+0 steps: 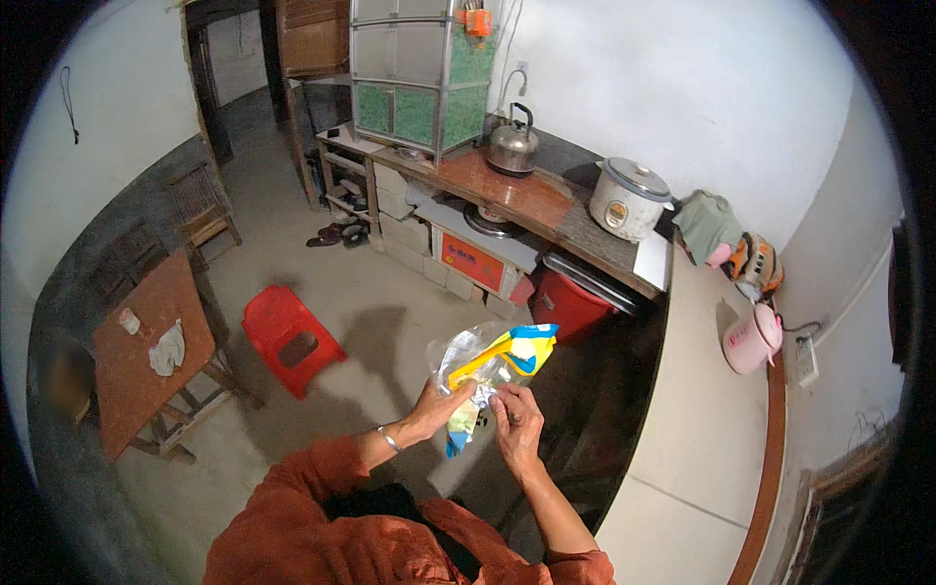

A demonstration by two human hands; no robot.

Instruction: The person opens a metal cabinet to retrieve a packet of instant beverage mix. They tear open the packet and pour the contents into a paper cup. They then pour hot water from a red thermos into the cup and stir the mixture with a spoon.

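Observation:
My left hand [436, 411], with a silver bracelet at the wrist, grips a yellow and blue plastic packet [528, 345] together with crinkled clear plastic [462, 349]. The packet's bright printed end sticks out up and to the right, and a blue corner hangs below the hand. The fingers of my right hand [521, 420] pinch the silvery edge of the packaging, close beside the left thumb. Both hands are in front of my body, above the floor. What the packet holds cannot be made out.
A red plastic stool [289, 336] stands on the floor, left of my hands. Farther left is a wooden table [157, 292] with a cloth. A metal kettle [512, 145] and a rice cooker [630, 197] stand on the back counter. The pale right counter [680, 439] bears a pink jug [749, 340].

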